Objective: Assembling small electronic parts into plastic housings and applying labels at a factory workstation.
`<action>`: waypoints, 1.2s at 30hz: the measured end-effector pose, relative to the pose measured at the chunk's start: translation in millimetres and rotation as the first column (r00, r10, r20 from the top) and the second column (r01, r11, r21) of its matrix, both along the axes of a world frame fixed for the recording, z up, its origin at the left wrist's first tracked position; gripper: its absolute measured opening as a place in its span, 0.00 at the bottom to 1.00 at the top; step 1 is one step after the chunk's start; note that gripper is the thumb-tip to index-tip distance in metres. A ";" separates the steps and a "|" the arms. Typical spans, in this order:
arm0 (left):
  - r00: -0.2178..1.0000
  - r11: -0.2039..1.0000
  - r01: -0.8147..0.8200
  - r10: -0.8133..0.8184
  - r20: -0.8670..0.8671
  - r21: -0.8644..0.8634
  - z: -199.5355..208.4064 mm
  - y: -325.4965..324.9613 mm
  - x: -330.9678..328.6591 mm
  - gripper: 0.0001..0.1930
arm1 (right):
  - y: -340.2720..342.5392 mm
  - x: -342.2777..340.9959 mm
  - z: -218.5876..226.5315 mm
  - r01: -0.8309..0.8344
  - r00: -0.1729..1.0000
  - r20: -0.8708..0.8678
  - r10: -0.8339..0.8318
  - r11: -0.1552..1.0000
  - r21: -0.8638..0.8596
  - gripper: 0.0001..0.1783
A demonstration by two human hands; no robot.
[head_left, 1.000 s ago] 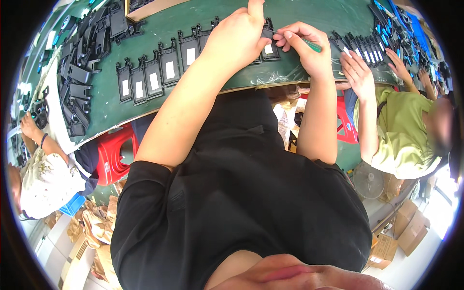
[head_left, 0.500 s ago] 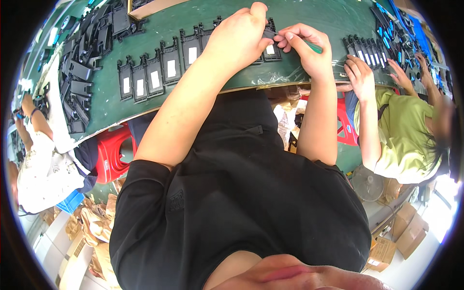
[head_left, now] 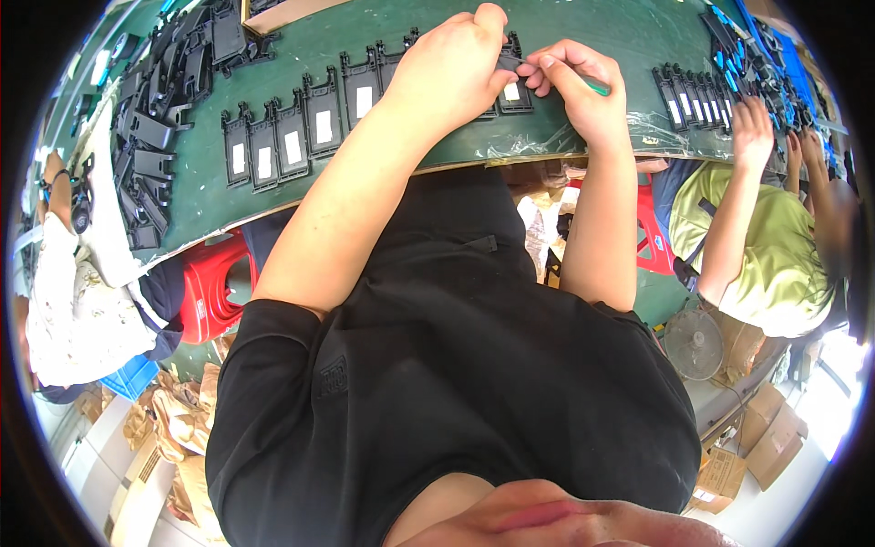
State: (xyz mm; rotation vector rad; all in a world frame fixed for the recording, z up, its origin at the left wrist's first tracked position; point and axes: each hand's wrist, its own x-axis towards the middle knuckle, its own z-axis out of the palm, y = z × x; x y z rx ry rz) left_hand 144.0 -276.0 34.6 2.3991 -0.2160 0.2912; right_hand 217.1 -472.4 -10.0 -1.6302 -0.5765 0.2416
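Several flat black plastic frames (head_left: 291, 137), each with a white label, lie in a row across the table. My right hand (head_left: 583, 87) pinches a thin tool with a green handle (head_left: 597, 88). Its slim shaft points left over the frame at the right end of the row (head_left: 516, 88). My left hand (head_left: 447, 68) is curled above the neighbouring frames and covers parts of them, its thumb close to the tool's tip. From here the back of that hand hides what its fingers hold, if anything.
Black plastic parts (head_left: 150, 132) are piled on the green table (head_left: 583, 18) at left. A cardboard box (head_left: 292, 14) stands at the far edge. On the right, another row of labelled frames (head_left: 693, 100) lies beside a co-worker's hand (head_left: 753, 128). Another person works at left.
My hands keep nearly the same place, with only a slight shift of the right one. The co-worker's hand on the right has moved away from the labelled row, farther right.
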 end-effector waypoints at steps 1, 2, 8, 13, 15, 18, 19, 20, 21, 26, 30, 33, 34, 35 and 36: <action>1.000 1.000 -0.005 0.005 -0.013 0.001 1.8 -0.1 -0.3 0.22 | 0.8 0.3 -0.1 0.006 1.000 -0.002 -0.006 1.000 -0.013 0.08; 1.000 1.000 -0.010 0.010 -0.025 0.002 2.4 0.0 -0.6 0.22 | 1.9 0.8 0.8 0.005 1.000 -0.003 -0.005 1.000 -0.012 0.08; 0.999 1.000 0.006 -0.006 -0.041 -0.010 9.5 -0.8 -2.7 0.21 | 6.7 6.0 6.7 0.017 0.998 -0.059 -0.024 0.993 -0.113 0.10; 0.976 0.999 -0.025 0.017 0.217 0.037 -10.2 5.1 -6.4 0.20 | 6.9 -3.1 12.3 0.047 0.997 -0.058 -0.052 0.996 -0.081 0.08; 0.919 0.992 -0.070 0.022 0.393 0.109 -5.7 10.9 -10.8 0.21 | -3.2 -13.2 17.3 0.117 0.993 0.017 -0.116 0.991 -0.070 0.08; 0.967 0.984 -0.083 0.042 0.251 0.155 9.7 18.5 -20.5 0.21 | -16.4 -21.8 26.7 0.137 0.989 -0.035 -0.141 0.985 -0.105 0.08; 0.967 0.984 -0.087 0.046 0.250 0.156 7.4 19.9 -22.1 0.21 | -18.9 -22.3 27.4 0.117 0.992 -0.027 -0.121 0.985 -0.125 0.08; 0.983 0.982 -0.062 0.028 0.182 0.181 6.4 20.8 -23.8 0.21 | -21.7 -20.6 25.7 0.109 0.994 0.007 -0.109 0.979 -0.171 0.07; 0.993 0.979 -0.033 0.010 0.114 0.204 7.4 20.6 -24.2 0.21 | -25.1 -16.4 21.3 0.109 0.994 0.007 -0.109 0.979 -0.171 0.07; 0.997 0.980 -0.009 -0.007 0.080 0.199 9.5 18.7 -22.0 0.17 | -26.0 -11.9 27.6 0.652 0.616 0.650 -0.445 0.751 -0.104 0.05; 0.994 0.970 0.021 -0.046 0.099 0.242 12.3 18.6 -21.2 0.11 | -5.3 -29.8 27.0 0.302 0.928 0.217 -0.302 0.953 0.037 0.06; 0.988 0.970 0.051 -0.083 0.128 0.239 8.8 20.4 -20.1 0.11 | 3.7 -35.4 14.4 0.131 0.990 0.051 -0.133 0.991 0.035 0.07; 0.989 0.970 0.049 -0.081 0.126 0.239 6.0 20.8 -19.5 0.11 | 6.8 -35.5 9.2 0.104 0.994 0.041 -0.106 0.993 0.051 0.08; 0.989 0.977 0.065 -0.090 0.118 0.201 2.1 20.8 -18.5 0.10 | 8.9 -35.7 6.5 0.102 0.994 0.039 -0.104 0.993 0.051 0.08; 0.989 0.983 0.081 -0.100 0.110 0.162 -0.5 21.1 -17.7 0.10 | 10.9 -35.9 4.4 0.119 0.991 0.067 -0.119 0.993 0.008 0.08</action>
